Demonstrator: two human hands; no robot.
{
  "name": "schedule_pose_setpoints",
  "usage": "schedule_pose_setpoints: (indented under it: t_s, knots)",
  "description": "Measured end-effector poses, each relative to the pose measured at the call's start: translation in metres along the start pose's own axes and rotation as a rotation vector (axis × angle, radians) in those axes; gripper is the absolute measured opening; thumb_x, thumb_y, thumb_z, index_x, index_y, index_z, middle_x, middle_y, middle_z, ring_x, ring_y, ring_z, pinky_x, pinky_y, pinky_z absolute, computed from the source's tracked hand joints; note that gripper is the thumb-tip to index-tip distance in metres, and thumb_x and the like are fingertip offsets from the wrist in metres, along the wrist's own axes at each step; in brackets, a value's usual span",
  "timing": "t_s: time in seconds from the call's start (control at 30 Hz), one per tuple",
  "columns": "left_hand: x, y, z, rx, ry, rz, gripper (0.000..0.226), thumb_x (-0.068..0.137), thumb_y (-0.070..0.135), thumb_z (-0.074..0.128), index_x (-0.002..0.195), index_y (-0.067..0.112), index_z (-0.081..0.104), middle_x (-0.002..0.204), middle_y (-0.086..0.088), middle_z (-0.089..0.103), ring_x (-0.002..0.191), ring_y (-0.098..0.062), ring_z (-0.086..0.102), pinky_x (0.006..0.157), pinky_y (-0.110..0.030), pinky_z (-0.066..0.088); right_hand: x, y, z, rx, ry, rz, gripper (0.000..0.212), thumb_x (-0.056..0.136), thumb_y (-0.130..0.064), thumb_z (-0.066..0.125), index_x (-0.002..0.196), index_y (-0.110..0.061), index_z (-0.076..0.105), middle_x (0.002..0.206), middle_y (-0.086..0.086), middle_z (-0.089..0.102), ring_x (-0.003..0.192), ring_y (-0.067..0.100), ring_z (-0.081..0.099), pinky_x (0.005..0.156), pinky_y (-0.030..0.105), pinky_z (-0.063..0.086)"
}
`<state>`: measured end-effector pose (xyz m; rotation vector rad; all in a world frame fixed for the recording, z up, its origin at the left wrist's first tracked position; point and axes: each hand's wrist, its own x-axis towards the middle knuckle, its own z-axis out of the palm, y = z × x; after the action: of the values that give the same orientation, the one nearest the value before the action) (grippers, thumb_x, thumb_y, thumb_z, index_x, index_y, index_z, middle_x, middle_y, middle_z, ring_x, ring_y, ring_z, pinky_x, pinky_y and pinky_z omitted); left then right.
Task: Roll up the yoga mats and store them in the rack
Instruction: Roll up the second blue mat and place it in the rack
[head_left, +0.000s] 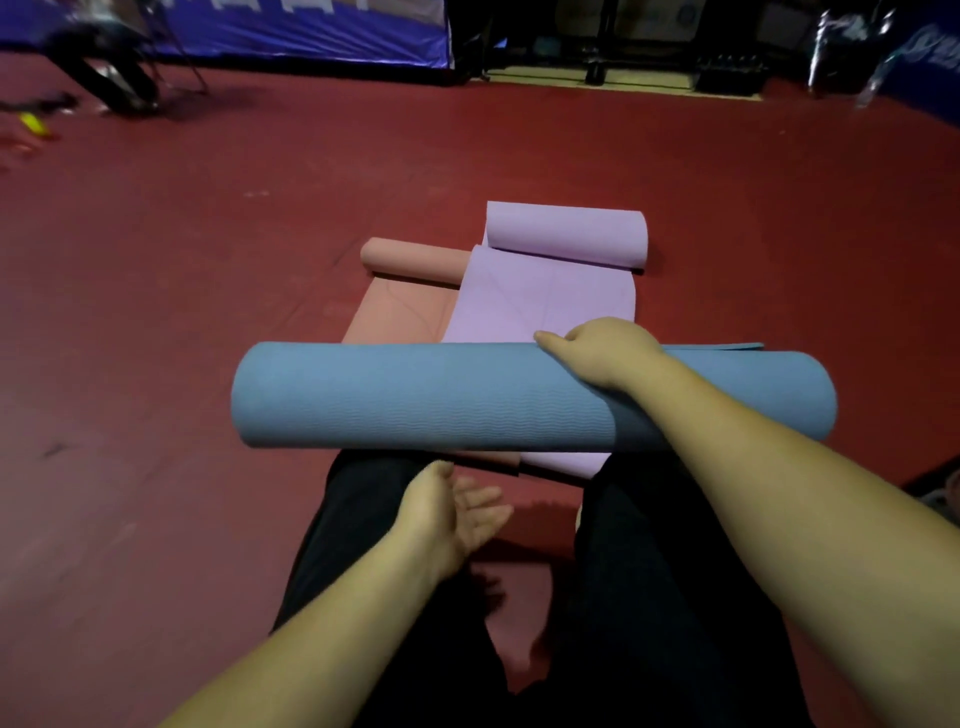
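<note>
While the right hand (602, 353) curls over the rolled blue yoga mat (441, 397), the left hand (457, 512) hangs below it, fingers spread, empty.

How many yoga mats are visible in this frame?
3. The blue mat, rolled, lies nearest under the right hand. The purple mat, partly rolled, lies beyond it. The pink mat, partly rolled, lies left of the purple. More may be hidden underneath.

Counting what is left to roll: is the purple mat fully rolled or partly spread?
Partly spread. The purple mat has a roll at its far end, while a flat stretch runs back under the blue roll.
</note>
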<state>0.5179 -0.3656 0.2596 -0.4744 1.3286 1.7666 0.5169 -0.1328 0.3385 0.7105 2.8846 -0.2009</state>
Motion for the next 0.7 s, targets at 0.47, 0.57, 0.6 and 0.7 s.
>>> schedule_pose_setpoints:
  t_s: [0.47,0.57,0.6,0.7]
  knots:
    - [-0.002,0.131,0.108,-0.418,-0.180,0.350,0.027,0.088,0.050,0.045,0.096,0.031,0.063,0.106,0.005,0.073,0.099,-0.022,0.063,0.099,-0.050,0.045,-0.018,-0.003,-0.069,0.522,0.331,0.120,0.059,0.103,-0.056,0.023,0.136,-0.021,0.058,0.143,0.013,0.052,0.132,0.031,0.047,0.103,0.034,0.036]
    - [-0.007,0.149,0.131,-0.354,-0.188,0.383,0.022,0.088,0.048,0.048,0.082,0.029,0.057,0.082,0.011,0.067,0.084,-0.018,0.054,0.086,-0.037,0.047,-0.010,-0.002,-0.081,0.799,0.419,0.133,0.062,0.101,-0.062,0.019,0.138,-0.028,0.056,0.144,0.009,0.053,0.133,0.027,0.047,0.108,0.034,0.033]
    - [-0.006,0.150,0.137,-0.325,-0.198,0.382,0.023,0.089,0.049,0.048,0.081,0.029,0.056,0.080,0.012,0.065,0.082,-0.017,0.052,0.079,-0.034,0.045,-0.010,0.000,-0.080,0.899,0.446,0.169,0.067,0.097,-0.067,0.018,0.136,-0.029,0.058,0.140,0.008,0.057,0.131,0.026,0.049,0.109,0.035,0.035]
    - [0.004,0.135,0.147,-0.235,-0.259,0.355,0.027,0.091,0.049,0.048,0.080,0.028,0.061,0.078,0.013,0.070,0.078,-0.013,0.058,0.067,-0.025,0.045,-0.013,0.007,-0.055,1.178,0.463,0.306,0.091,0.075,-0.092,0.018,0.121,-0.032,0.068,0.125,0.002,0.067,0.122,0.022,0.057,0.109,0.040,0.039]
